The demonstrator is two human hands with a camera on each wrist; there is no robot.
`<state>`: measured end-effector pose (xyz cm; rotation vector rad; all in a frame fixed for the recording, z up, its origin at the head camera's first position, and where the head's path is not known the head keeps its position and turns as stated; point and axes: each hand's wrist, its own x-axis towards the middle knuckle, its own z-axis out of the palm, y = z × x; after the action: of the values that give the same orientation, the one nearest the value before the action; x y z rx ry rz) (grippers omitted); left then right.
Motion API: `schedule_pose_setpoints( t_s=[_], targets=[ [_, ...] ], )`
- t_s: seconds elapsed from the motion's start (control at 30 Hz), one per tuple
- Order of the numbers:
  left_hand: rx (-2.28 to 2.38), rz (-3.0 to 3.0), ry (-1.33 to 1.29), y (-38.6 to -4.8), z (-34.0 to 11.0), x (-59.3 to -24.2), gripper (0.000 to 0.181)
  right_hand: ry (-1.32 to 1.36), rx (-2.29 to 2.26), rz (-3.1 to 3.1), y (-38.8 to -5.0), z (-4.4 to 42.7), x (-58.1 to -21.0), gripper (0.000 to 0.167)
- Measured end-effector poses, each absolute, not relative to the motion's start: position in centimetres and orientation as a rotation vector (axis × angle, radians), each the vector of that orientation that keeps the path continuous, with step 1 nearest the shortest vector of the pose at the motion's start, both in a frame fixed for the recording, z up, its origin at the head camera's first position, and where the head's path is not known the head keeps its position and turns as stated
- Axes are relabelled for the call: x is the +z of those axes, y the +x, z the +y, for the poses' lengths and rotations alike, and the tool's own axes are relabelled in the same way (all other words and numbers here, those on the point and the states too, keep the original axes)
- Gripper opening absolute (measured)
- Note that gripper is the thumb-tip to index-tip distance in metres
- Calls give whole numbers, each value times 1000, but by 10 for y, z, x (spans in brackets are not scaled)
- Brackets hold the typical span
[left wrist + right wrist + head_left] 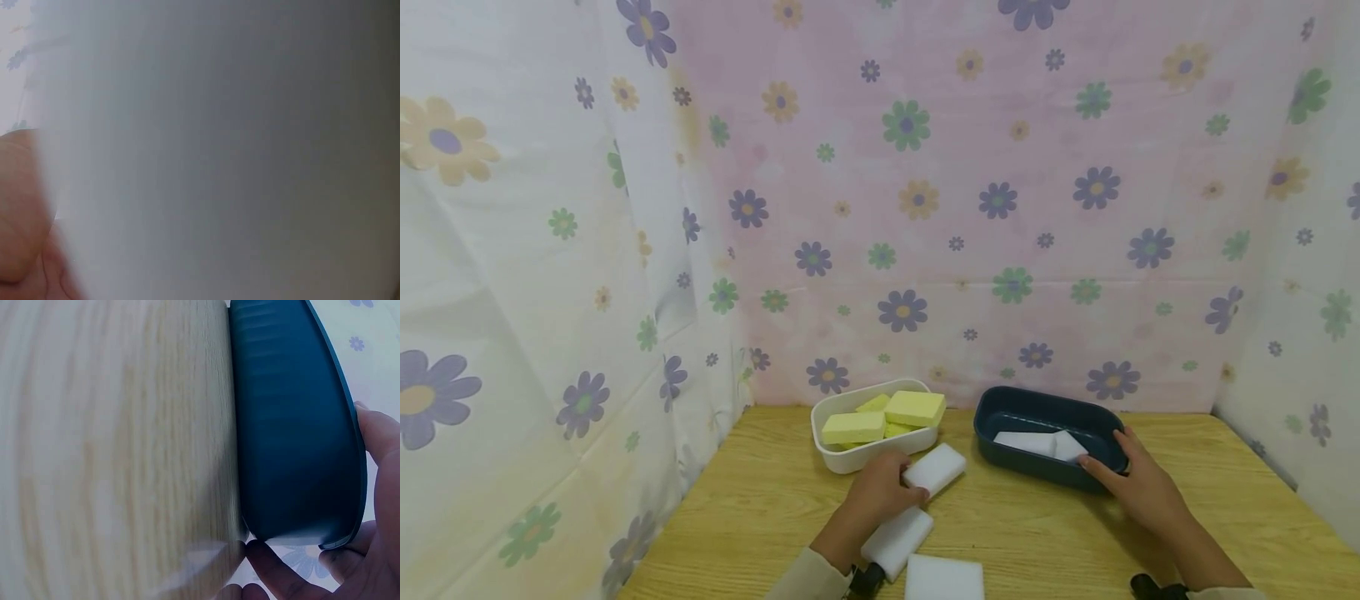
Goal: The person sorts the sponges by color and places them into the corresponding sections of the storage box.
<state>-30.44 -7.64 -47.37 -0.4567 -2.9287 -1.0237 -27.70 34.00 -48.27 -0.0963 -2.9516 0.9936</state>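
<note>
My left hand [882,490] pinches the near end of a white sponge block [938,468] between thumb and fingers. Another white sponge block [898,540] lies just below that hand, and a wider white block [944,579] sits at the bottom edge of the head view. My right hand [1144,485] grips the right end of a dark blue rectangular tub [1037,468], thumb over the near rim. Inside this tub lie white blocks [1026,442]. In the right wrist view, fingers [278,572] curl about the tub's end. A blurred pale surface covers most of the left wrist view.
Left of the blue tub stands a white tub [842,462] holding several yellow sponge blocks [916,408]. Both tubs are near the back edge of the wooden table [737,500]. Flowered cloth [955,208] hangs behind and at both sides.
</note>
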Motion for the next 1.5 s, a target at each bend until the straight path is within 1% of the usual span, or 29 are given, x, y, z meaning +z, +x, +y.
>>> schedule_pose_setpoints(
  t_s=[0.17,0.37,0.6,0.73,1.0,1.1,1.33,1.5],
  targets=[
    [-1064,-2915,-462,-304,-77,-472,42,-91,996,-2951,-277,340,-484,115],
    [-1060,-2902,-496,-303,-79,-472,36,-69,998,-2944,-277,339,-484,113],
    [-1052,-2908,-503,-304,-82,-473,46,-75,980,-2948,-275,338,-482,113],
    [-1061,-2904,-482,-308,-82,-474,49,-78,987,-2949,-275,337,-482,113],
    [-1132,-2842,-484,-310,-82,-473,39,-52,1000,-2935,-276,334,-483,112],
    [-1134,-2832,-481,-308,-80,-470,37,-39,1007,-2930,-276,334,-485,111],
    [-1048,-2824,-500,-305,-68,-459,47,-45,999,-2931,-276,334,-485,111],
    [-1006,-2794,-503,-311,-56,-449,46,-59,988,-2932,-276,339,-484,111]
  ],
)
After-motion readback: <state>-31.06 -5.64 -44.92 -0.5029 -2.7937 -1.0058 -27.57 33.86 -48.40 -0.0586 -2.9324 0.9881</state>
